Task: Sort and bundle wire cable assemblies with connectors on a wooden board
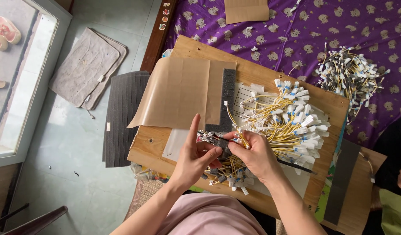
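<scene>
- Your left hand (196, 153) pinches a small dark grey foam block (225, 148) between thumb and bent fingers, index finger pointing straight up and away from it.
- Your right hand (252, 152) is closed on the same block from the other side, gripping a thin yellow wire (229, 115) with a white connector at its tip; the wire arcs up above both hands.
- The block sits over the middle of the wooden board (270, 78), with several white-tipped wire ends already standing in a row along it.
- Just right of your hands lies a loose heap of yellow wires with white plugs (292, 119), some with blue marks.
- A second, tangled bundle of wires (348, 74) rests well apart on the purple patterned cloth (296, 30).
- Brown paper sheets (178, 91) cover the board's left part, beside a dark foam strip (228, 87).
</scene>
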